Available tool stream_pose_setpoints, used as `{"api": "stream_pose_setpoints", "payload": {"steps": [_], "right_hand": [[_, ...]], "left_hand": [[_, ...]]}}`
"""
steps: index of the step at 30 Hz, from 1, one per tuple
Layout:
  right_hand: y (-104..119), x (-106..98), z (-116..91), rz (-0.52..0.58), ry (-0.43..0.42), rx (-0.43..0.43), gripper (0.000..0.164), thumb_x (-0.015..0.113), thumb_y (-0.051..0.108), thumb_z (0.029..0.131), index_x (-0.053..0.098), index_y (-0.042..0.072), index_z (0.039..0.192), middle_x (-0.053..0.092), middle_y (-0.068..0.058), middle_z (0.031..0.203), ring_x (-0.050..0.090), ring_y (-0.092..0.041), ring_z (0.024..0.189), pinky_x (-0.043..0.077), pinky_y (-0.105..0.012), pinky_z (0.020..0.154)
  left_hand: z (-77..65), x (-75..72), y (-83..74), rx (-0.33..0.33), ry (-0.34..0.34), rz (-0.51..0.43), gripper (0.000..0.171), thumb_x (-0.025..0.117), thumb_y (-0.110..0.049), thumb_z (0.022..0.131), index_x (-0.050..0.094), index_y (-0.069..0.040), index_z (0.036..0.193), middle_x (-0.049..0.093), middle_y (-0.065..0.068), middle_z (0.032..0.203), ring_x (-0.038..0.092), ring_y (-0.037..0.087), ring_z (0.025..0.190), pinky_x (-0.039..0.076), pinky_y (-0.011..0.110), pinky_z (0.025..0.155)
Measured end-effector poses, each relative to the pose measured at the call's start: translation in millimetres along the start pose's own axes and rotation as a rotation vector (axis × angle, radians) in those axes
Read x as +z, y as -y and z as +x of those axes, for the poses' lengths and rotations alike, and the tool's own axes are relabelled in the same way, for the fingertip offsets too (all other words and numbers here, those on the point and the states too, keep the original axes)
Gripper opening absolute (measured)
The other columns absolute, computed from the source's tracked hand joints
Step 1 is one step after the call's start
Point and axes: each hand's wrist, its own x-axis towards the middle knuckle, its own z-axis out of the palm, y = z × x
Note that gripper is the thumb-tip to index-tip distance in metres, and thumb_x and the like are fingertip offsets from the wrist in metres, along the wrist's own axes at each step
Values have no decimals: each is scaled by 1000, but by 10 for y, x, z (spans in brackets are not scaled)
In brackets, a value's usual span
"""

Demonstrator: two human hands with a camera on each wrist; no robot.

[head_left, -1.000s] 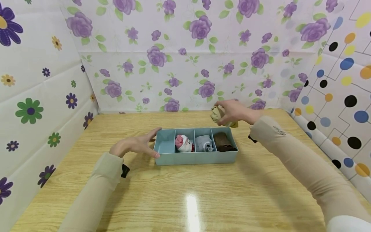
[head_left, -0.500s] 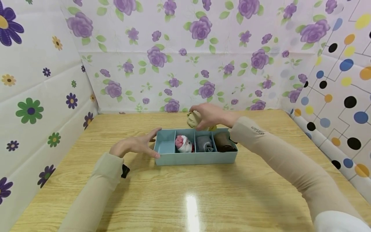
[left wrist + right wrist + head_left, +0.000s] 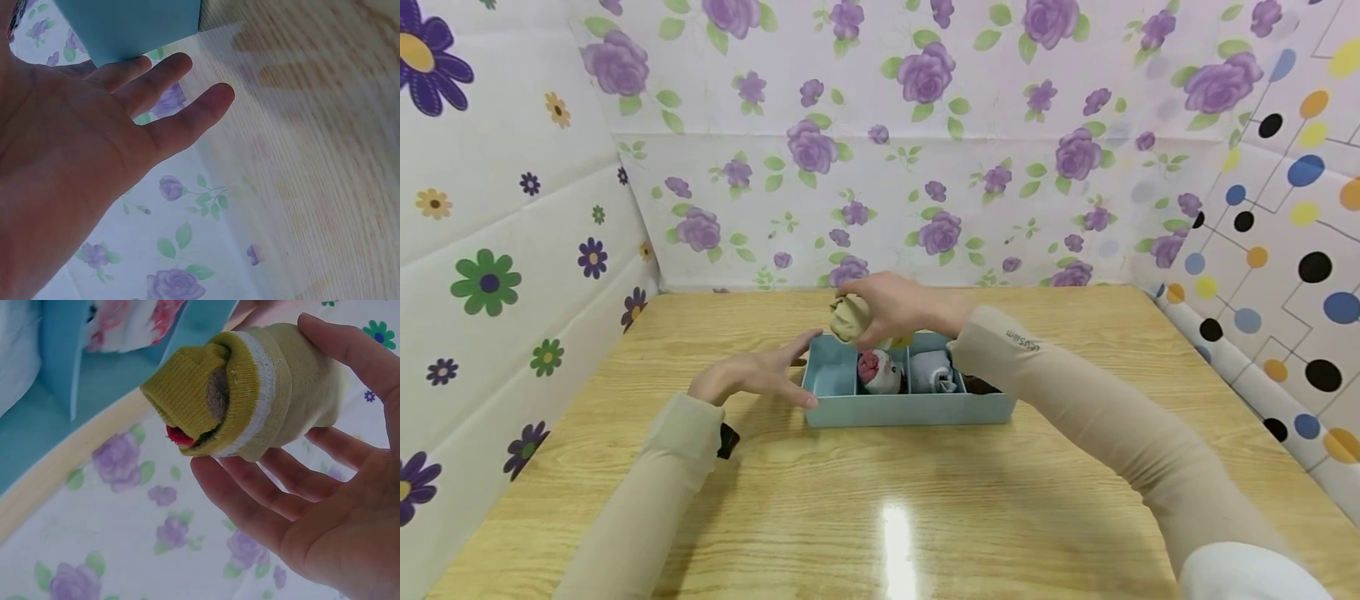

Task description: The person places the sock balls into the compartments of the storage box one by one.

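Observation:
My right hand point(image 3: 898, 310) grips a balled-up pair of beige socks point(image 3: 284, 387) with a mustard-yellow, white-edged part, thumb on one side and fingers on the other. It holds the ball above the back edge of a light-blue divided box point(image 3: 910, 411), near the left compartments. My left hand point(image 3: 760, 375) spans the box's left end, thumb at the front corner and fingers nearly straight along the back. In the box lie a pink-and-white rolled sock point(image 3: 880, 372), a grey one point(image 3: 932, 372) and a dark brown one point(image 3: 979, 385), partly hidden by my right sleeve. The leftmost compartment shows its bare bottom.
The box stands on a wood-grain table point(image 3: 820, 500). Behind the table hangs a purple-rose sheet point(image 3: 880, 208). A flower-print sheet point(image 3: 497, 350) closes the left side, and a dotted one point(image 3: 1285, 250) the right.
My right hand has carried the beige sock ball leftward, from over the box's right end to over its left compartments. My left hand has stayed at the box's left end.

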Motion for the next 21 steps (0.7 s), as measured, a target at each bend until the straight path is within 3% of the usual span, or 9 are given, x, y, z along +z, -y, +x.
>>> {"api": "stream_pose_setpoints", "payload": {"steps": [12, 21], "right_hand": [[214, 109, 152, 55, -4, -76, 72, 82, 25, 76, 48, 9, 138, 61, -6, 126, 59, -19, 105, 51, -32, 87], [263, 180, 195, 126, -26, -105, 66, 80, 27, 78, 47, 13, 133, 61, -4, 114, 57, -16, 92, 49, -26, 75]], "left_hand": [[18, 20, 50, 32, -4, -11, 121, 77, -39, 81, -19, -24, 153, -12, 11, 163, 7, 41, 149, 17, 62, 117], [4, 11, 35, -22, -6, 3, 118, 77, -41, 81, -12, -21, 155, -5, 10, 164, 9, 40, 149, 20, 62, 116]]}}
